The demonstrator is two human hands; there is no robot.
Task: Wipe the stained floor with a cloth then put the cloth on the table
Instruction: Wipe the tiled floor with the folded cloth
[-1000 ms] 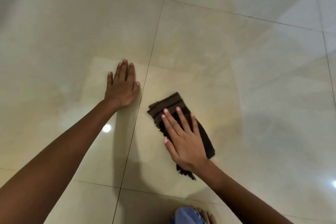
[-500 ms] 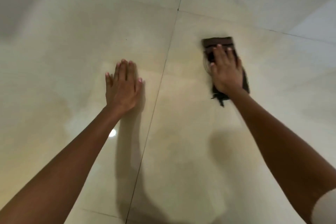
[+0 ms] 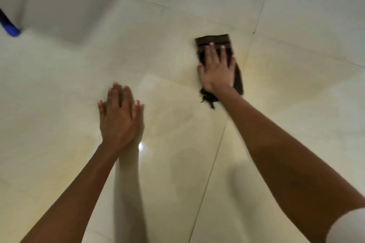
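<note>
A dark brown folded cloth [image 3: 214,40] lies flat on the glossy cream tiled floor [image 3: 286,89]. My right hand [image 3: 217,69] presses flat on top of it with fingers spread, arm stretched far forward; the cloth's front edge and frayed rear end stick out around the hand. My left hand [image 3: 118,116] rests palm down on the bare tile to the left and nearer me, fingers together, holding nothing. A faint yellowish tint shows on the tile around the cloth. No table is in view.
A blue object [image 3: 8,25] pokes in at the far left edge. A dark grout line [image 3: 209,179] runs between my arms. A bright light reflection [image 3: 140,145] glints near my left wrist.
My right hand pushed the cloth from near my body far forward, then held it there. The view swung, bringing a blue object into sight at left. My left hand stayed planted.
</note>
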